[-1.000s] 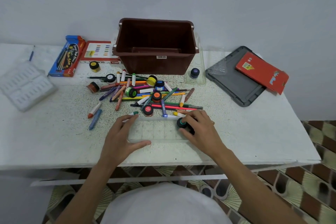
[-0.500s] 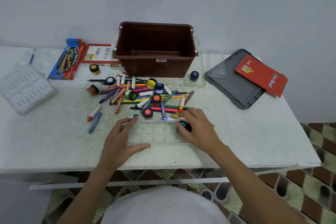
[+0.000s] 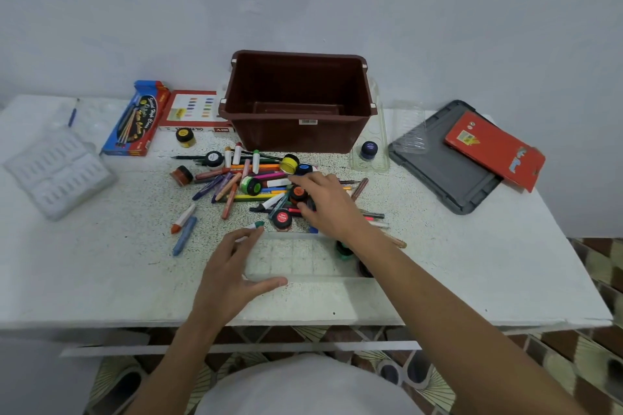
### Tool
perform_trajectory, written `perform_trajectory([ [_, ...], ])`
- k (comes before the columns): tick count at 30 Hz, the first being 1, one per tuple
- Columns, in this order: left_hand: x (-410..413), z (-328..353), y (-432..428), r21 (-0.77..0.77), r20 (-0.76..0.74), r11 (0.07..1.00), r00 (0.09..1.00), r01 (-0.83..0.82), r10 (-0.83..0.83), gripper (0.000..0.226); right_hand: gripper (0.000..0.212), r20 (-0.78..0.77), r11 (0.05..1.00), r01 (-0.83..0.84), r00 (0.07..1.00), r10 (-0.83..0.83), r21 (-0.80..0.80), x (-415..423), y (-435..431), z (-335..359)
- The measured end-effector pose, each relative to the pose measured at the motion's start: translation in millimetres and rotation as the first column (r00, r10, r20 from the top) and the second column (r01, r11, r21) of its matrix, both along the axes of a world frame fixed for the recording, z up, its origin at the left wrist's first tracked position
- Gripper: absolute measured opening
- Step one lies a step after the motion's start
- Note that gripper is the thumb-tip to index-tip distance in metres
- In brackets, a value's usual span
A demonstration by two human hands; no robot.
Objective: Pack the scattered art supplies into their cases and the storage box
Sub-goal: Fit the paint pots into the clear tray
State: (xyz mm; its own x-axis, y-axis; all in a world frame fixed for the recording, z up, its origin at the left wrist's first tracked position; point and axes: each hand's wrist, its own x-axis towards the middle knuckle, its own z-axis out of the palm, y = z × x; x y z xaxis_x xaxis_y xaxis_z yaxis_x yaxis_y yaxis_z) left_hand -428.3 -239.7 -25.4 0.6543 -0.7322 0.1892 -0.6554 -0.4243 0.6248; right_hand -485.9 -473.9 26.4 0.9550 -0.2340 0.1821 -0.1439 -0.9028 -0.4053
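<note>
A clear plastic paint tray [image 3: 296, 256] lies near the table's front edge. My left hand [image 3: 229, 269] grips its left end, thumb on the front rim and fingers on the back rim. A green-lidded paint jar [image 3: 344, 251] sits in the tray's right end, partly hidden by my right forearm. My right hand [image 3: 328, 205] reaches over the pile of crayons and pens [image 3: 236, 185], its fingers and thumb curled round an orange-lidded paint jar [image 3: 298, 193]. A red-lidded jar [image 3: 282, 218] lies just left of it. The brown storage box [image 3: 303, 135] stands open behind the pile.
A grey lid [image 3: 438, 165] with a red case [image 3: 494, 148] on it lies at the right. A blue brush box [image 3: 138, 118], an oil pastel box [image 3: 192, 111] and a white moulded tray [image 3: 57, 175] lie at the left. A clear case holds a blue jar [image 3: 369, 149].
My right hand let go of the green-lidded jar in the tray and moved forward into the pile onto the orange-lidded jar. My left hand stayed on the tray.
</note>
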Motion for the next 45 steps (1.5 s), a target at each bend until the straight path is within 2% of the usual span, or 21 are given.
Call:
perform_trajectory([
  [4,0.1,-0.9,-0.3,0.020,-0.023,1.000,1.000,-0.019,0.019,0.097,0.043,-0.041,1.000,-0.009,0.999,0.009,-0.010,6.7,-0.8,-3.6],
  [8,0.6,-1.8,0.9,0.029,-0.038,0.999,0.999,-0.021,0.022,0.098,0.037,0.045,1.000,0.006,0.999,-0.007,0.027,0.2,-3.2,-6.7],
  [12,0.7,-1.7,0.3,0.021,-0.019,1.000,1.000,-0.013,0.013,0.098,0.033,0.113,0.986,0.054,0.991,-0.072,0.157,-20.8,-7.7,-0.3],
  [18,0.0,1.5,-1.1,0.006,-0.006,1.000,1.000,-0.013,0.013,0.097,0.028,0.114,0.944,0.059,0.988,-0.102,0.325,-69.9,-1.1,19.8],
  [21,-0.8,2.3,-1.3,-0.002,0.008,1.000,1.000,0.001,-0.001,0.095,0.029,0.064,0.931,0.044,0.995,-0.072,0.363,-92.1,3.3,20.3],
  [31,-0.8,2.6,-1.4,-0.008,0.029,1.000,1.000,0.012,-0.011,0.097,0.029,-0.012,0.972,0.042,0.999,-0.041,0.230,-123.5,7.0,7.1],
  [38,-0.8,1.7,-0.3,0.001,0.029,1.000,1.000,-0.001,0.001,0.096,0.023,0.023,1.000,-0.026,0.999,0.026,-0.013,-129.7,9.0,-7.7],
  [45,-0.8,2.0,-1.0,0.001,0.053,1.000,0.999,0.003,-0.003,0.096,0.017,0.042,0.999,-0.036,0.998,0.037,-0.024,-135.8,8.9,-14.7],
])
